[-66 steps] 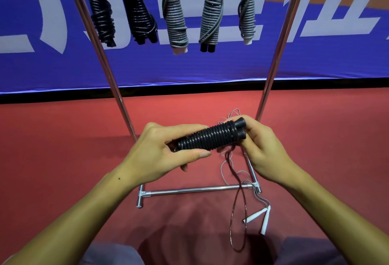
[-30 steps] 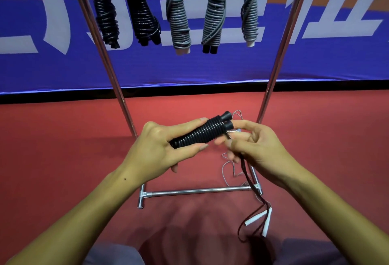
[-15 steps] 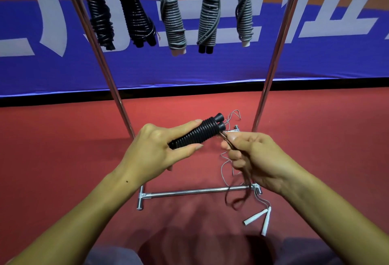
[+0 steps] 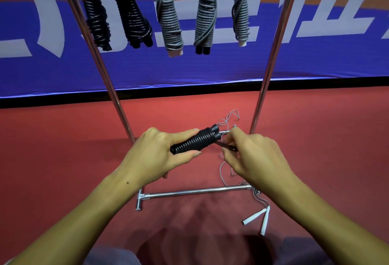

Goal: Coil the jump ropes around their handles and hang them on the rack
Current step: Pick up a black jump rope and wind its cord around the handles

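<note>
1. Head view, centre of the frame: the left hand [image 4: 155, 155] grips the black jump rope [image 4: 194, 141], thumb on top and fingers under the coil, so the pair of handles lies slanted up to the right.
2. The right hand [image 4: 250, 155] pinches the loose rope end [image 4: 226, 146] just beside the handle tips, fingers clenched on it.
3. The bundle looks light; the handles are stiff, while the ribbed coil looks springy and likely to unwind if released. Best hold is around the middle of the coil, keeping the tail taut.
4. Lower right, a grey rope with white handles [image 4: 255, 218] lies loose on the red floor [image 4: 63, 149], thin and floppy; take it by the handles.
5. Top of the frame, five coiled ropes [image 4: 168, 18] hang from the rack [image 4: 271, 58].
</note>
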{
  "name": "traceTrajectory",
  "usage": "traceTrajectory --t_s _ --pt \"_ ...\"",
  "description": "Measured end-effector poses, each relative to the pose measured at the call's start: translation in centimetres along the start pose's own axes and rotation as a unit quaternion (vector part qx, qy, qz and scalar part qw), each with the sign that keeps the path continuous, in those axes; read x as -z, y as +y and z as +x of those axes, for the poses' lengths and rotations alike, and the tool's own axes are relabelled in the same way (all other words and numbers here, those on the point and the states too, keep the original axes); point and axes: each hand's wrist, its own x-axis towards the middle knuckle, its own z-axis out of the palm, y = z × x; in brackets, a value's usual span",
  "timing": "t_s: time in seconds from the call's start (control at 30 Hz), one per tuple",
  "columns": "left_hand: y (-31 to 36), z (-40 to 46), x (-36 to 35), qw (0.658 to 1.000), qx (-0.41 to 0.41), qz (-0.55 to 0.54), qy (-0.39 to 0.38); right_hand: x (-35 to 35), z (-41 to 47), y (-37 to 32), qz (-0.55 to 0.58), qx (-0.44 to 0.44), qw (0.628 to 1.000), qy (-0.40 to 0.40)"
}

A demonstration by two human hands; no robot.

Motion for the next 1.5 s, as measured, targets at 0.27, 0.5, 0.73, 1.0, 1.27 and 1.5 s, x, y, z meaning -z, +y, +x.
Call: traceTrajectory --t_s 0.27,0.5,0.73,1.0,1.27,1.5 --pt "0.5 0.1 1.4 0.99 0.07 -0.068 -0.104 -0.7 0.4 1.3 0.008 0.116 0.991 0.06" --pt "0.8 0.1 2.0 0.98 0.084 -0.095 -0.152 -0.7 0.9 1.7 0.135 0.112 0.983 0.049" --pt "1.0 0.0 2.2 0.982 0.068 -0.039 -0.17 -0.6 1.2 1.9 0.129 0.131 0.983 0.021" --pt "1.0 0.3 2.0 0.963 0.045 -0.008 -0.266 0.0 1.2 1.9 0.11 0.208 0.97 -0.057" --pt "2.1 0.3 3.4 0.93 0.047 -0.078 -0.357 0.7 1.2 2.2 0.222 0.187 0.946 -0.143" --pt "2.8 -0.4 3.4 0.881 0.108 -0.186 -0.422 1.0 1.1 2.4 0.436 0.082 0.839 -0.315"
